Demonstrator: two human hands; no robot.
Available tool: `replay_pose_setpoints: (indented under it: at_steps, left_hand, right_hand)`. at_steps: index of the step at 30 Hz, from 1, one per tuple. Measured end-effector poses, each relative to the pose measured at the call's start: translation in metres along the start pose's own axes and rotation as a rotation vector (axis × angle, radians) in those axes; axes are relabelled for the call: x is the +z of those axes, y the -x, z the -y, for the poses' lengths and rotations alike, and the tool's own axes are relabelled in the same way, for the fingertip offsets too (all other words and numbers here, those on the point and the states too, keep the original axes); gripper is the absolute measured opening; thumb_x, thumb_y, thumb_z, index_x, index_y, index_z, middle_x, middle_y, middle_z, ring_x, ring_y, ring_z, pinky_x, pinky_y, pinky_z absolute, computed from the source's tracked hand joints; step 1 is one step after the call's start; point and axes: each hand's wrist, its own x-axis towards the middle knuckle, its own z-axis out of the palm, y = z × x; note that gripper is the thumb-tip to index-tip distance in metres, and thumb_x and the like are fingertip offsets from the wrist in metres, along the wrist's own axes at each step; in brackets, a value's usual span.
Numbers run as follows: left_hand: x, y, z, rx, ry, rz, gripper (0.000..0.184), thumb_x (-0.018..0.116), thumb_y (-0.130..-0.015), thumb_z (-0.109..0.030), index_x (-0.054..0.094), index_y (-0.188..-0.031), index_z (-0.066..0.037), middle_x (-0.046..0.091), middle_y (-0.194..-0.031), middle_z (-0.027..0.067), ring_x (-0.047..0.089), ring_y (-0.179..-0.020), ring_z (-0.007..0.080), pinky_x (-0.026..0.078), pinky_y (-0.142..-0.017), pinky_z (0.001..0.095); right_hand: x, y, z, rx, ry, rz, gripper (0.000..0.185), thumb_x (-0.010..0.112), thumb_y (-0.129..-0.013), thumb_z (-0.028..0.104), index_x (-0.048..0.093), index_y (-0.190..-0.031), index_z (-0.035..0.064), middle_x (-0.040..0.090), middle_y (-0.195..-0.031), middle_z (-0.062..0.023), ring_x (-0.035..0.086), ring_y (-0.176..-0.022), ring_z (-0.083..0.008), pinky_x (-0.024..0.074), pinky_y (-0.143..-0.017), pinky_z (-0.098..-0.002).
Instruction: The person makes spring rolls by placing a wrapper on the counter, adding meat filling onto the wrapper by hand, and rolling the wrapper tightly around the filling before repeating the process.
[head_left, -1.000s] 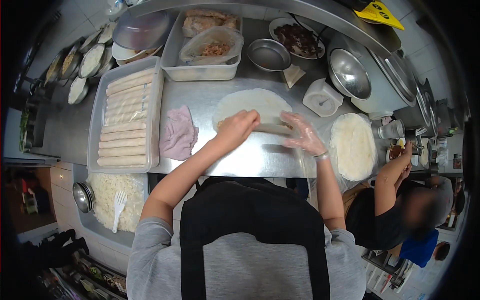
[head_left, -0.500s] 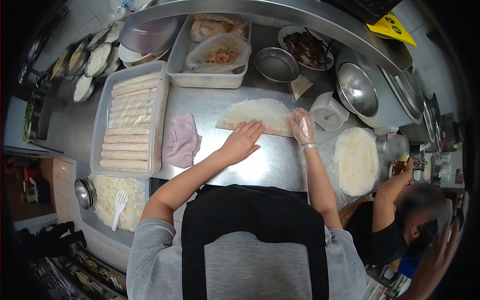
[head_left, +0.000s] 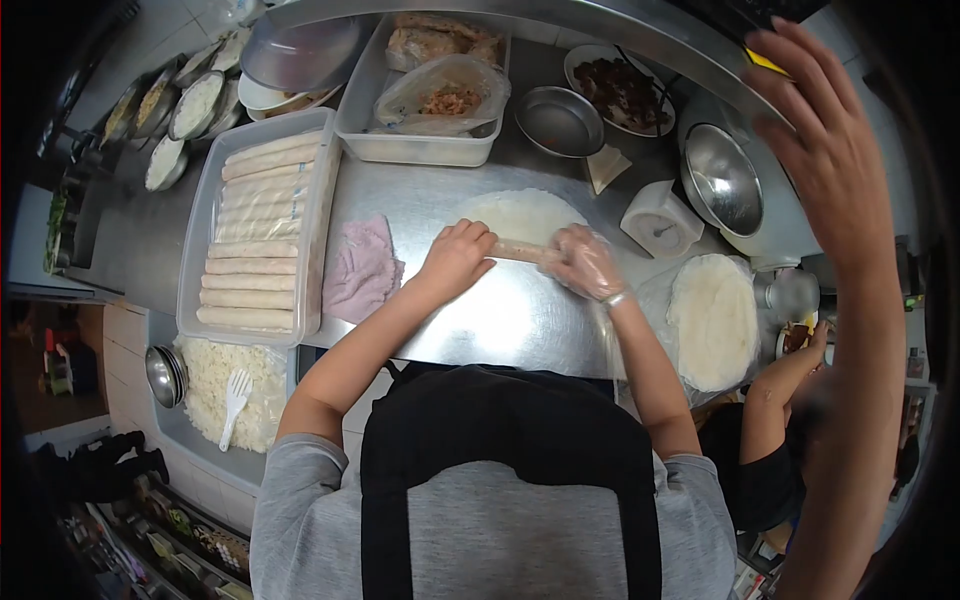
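Note:
A thin round white wrapper (head_left: 530,212) lies on the steel table, its near edge curled into a long filled roll (head_left: 520,251). My bare left hand (head_left: 458,258) has its fingers bent over the roll's left end. At the other end, my right hand (head_left: 587,262), in a clear plastic glove, closes over the roll. Both hands partly hide the roll's ends. Left of them is a crumpled pink cloth (head_left: 362,268). A stack of round white wrappers (head_left: 713,322) sits on plastic to the right.
Finished rolls fill a clear plastic bin (head_left: 324,200) at left. Behind stand a tub (head_left: 415,150) with bagged filling, a metal bowl (head_left: 560,122) and a white scale (head_left: 662,222). Another person's raised arm (head_left: 850,190) reaches in at right. White rice (head_left: 205,385) lies near left.
The wrapper's near edge has been turned away from me into a roll. My left hand has curled its fingers and shifted slightly left. Another person's arm has risen at right.

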Motion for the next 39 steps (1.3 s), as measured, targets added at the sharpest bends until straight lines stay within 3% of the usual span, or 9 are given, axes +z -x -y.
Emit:
replay_pose_setpoints:
  at_steps: [2,4,7,10,17,28,32,37,39]
  left_hand:
    - [-0.002,0.006,0.010,0.003,-0.004,-0.034,0.037,0.070,-0.077,-0.020,0.061,-0.110,-0.004,0.059,-0.109,0.0104,0.054,-0.105,0.0288,0.045,-0.089,0.0404]
    - [-0.002,0.010,0.017,0.032,0.046,-0.115,0.032,0.073,-0.075,-0.018,0.061,-0.102,-0.005,0.057,-0.102,0.0084,0.054,-0.101,0.0273,0.044,-0.085,0.0395]
    - [-0.004,0.004,0.013,0.012,0.006,-0.074,0.032,0.074,-0.073,-0.019,0.061,-0.098,-0.005,0.057,-0.100,0.0088,0.054,-0.100,0.0276,0.044,-0.084,0.0404]
    - [-0.001,-0.012,0.002,0.031,0.030,0.007,0.036,0.075,-0.073,-0.022,0.062,-0.102,-0.004,0.058,-0.101,0.0097,0.055,-0.101,0.0290,0.044,-0.088,0.0404]
    - [0.024,-0.031,-0.003,0.053,0.094,-0.021,0.033,0.077,-0.071,-0.021,0.058,-0.093,-0.006,0.058,-0.094,0.0111,0.056,-0.093,0.0305,0.047,-0.080,0.0415]
    - [0.018,-0.030,0.004,0.135,0.098,0.075,0.035,0.075,-0.073,-0.019,0.058,-0.101,-0.006,0.057,-0.099,0.0117,0.055,-0.099,0.0313,0.047,-0.085,0.0420]
    - [0.001,-0.013,0.004,0.154,0.118,0.061,0.039,0.074,-0.074,-0.019,0.059,-0.108,-0.005,0.058,-0.103,0.0128,0.054,-0.104,0.0324,0.046,-0.087,0.0418]
    - [-0.042,0.012,-0.005,0.111,0.341,-0.362,0.045,0.072,-0.078,-0.019,0.058,-0.118,-0.003,0.059,-0.115,0.0155,0.055,-0.109,0.0329,0.045,-0.091,0.0401]
    - [-0.058,0.028,-0.004,0.076,0.359,-0.368,0.043,0.071,-0.079,-0.019,0.058,-0.117,-0.002,0.060,-0.114,0.0157,0.056,-0.107,0.0324,0.045,-0.091,0.0399]
  right_hand:
    - [0.024,0.007,0.002,0.119,-0.314,0.138,0.016,0.052,-0.087,0.009,0.060,-0.098,0.0018,0.055,-0.118,-0.0070,0.054,-0.110,-0.0189,0.0482,-0.091,-0.0318]
    - [0.094,0.022,0.109,0.445,-0.914,0.337,0.022,0.062,-0.080,0.019,0.061,-0.095,0.0034,0.058,-0.111,-0.0097,0.056,-0.105,-0.0243,0.0484,-0.088,-0.0361]
    - [0.169,0.048,0.260,0.578,-1.111,0.555,0.038,0.076,-0.069,0.034,0.062,-0.090,0.0058,0.061,-0.100,-0.0138,0.060,-0.098,-0.0324,0.0488,-0.084,-0.0425]
    - [0.171,0.030,0.276,0.494,-1.146,0.288,0.037,0.075,-0.070,0.033,0.062,-0.091,0.0050,0.061,-0.099,-0.0143,0.059,-0.097,-0.0331,0.0484,-0.085,-0.0428]
    - [0.166,-0.015,0.295,0.532,-1.278,0.388,0.029,0.071,-0.074,0.027,0.061,-0.089,0.0037,0.062,-0.096,-0.0158,0.059,-0.092,-0.0335,0.0476,-0.082,-0.0422]
    - [0.146,-0.019,0.294,0.590,-1.208,0.513,0.038,0.076,-0.071,0.033,0.065,-0.094,0.0047,0.063,-0.102,-0.0152,0.059,-0.101,-0.0323,0.0462,-0.089,-0.0405]
    - [0.139,-0.001,0.304,0.710,-1.280,0.358,0.039,0.075,-0.072,0.031,0.065,-0.098,0.0036,0.063,-0.103,-0.0163,0.059,-0.102,-0.0331,0.0456,-0.090,-0.0411]
    - [0.127,0.021,0.328,0.875,-1.157,-0.060,0.036,0.075,-0.074,0.023,0.064,-0.102,0.0029,0.064,-0.104,-0.0161,0.058,-0.105,-0.0342,0.0446,-0.092,-0.0427]
    - [0.112,0.027,0.334,0.889,-1.156,-0.099,0.035,0.075,-0.074,0.020,0.064,-0.103,0.0030,0.064,-0.105,-0.0165,0.058,-0.106,-0.0345,0.0445,-0.093,-0.0427]
